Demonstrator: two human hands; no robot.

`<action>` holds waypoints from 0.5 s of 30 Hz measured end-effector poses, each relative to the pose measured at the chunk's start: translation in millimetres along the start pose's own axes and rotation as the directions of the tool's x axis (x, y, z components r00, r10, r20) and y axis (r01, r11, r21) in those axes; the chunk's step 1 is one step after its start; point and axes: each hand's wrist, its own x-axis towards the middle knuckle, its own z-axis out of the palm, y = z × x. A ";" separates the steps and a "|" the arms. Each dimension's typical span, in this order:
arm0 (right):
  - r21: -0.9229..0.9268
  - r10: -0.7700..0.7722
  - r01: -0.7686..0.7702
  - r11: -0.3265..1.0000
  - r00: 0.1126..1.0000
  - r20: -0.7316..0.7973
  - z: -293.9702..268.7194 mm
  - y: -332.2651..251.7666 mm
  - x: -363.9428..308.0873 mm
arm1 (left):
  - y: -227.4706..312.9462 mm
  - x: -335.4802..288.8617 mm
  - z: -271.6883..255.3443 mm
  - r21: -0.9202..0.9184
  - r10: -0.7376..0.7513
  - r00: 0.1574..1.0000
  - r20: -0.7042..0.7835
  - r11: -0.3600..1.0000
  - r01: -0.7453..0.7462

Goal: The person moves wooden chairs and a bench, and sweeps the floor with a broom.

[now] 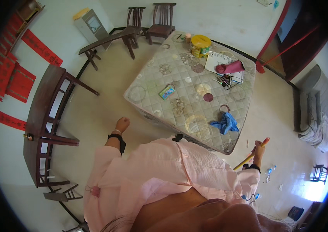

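My right hand (257, 150) is wrapped round a thin yellow pole (244, 161) with an orange tip, held slanting beside my body. The pole's lower end is hidden behind my pink sleeve. My left hand (122, 124) hangs at my left side with its fingers curled in, and nothing shows in it. Both wrists have dark bands. Just ahead stands a table (148, 87) under a quilted, patterned cover. A crumpled blue cloth (226, 123) lies near its right corner, the table item closest to my right hand. Further left on the cover is a small green-and-blue packet (167, 92).
On the table's far side are a yellow tub (200, 46), a maroon sleeve-like cloth (231, 67) and a paper sheet (215, 58). A dark wooden bench (42, 127) lines the left wall. Chairs (161, 25) stand behind. Litter (269, 174) lies on the right floor near a grey sofa (314, 108).
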 end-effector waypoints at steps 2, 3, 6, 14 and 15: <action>-0.023 0.107 -0.107 0.994 0.994 0.012 10.5 -12.2 25.4 | -0.5 10.5 7.6 0.164 0.162 0.983 -0.084 0.975 -0.147; -0.045 0.169 -0.168 0.985 0.986 0.006 18.5 -12.7 35.0 | -2.4 13.3 9.3 0.159 0.145 0.985 -0.092 0.979 -0.130; -0.099 0.249 -0.252 0.963 0.968 -0.044 28.2 12.4 66.2 | 28.1 32.6 17.2 0.234 0.117 0.989 -0.092 0.968 -0.093; -0.341 0.303 -0.279 0.898 0.953 0.017 74.6 90.5 95.0 | 54.6 116.8 2.3 0.429 0.128 0.973 -0.193 0.903 -0.033; -0.375 0.279 -0.253 0.892 0.960 0.015 73.4 95.1 97.2 | 60.6 131.9 3.1 0.430 0.125 0.975 -0.185 0.902 -0.034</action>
